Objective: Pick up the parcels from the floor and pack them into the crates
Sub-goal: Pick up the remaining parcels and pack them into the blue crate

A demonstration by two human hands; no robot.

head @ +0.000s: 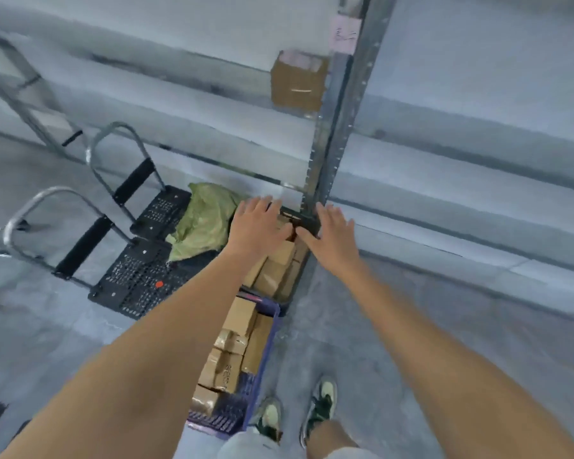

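Nearest the camera, by the person's shoes [318,409], a blue crate [265,359] stands on the floor, already filled with brown cardboard parcels [239,339] packed side by side. Just beyond it a second, darker crate [289,289] holds more parcels and sits against the foot of the metal shelf post [332,137]. Both arms reach out over this farther crate. The left hand [259,223] has its fingers straight and spread, palm down over the top parcels; the right hand [332,233] is likewise spread flat, its fingers near the post. Neither hand grips anything, though blur hides whether they touch the boxes. The step looks like settling or pressing down the load in the far crate, or reaching for its rim. The next move likely calls for checking that the parcels sit level. To the left lie a green sack [203,220] and two folding hand trucks [140,270]; farther up, one box [297,81] rests on a shelf.
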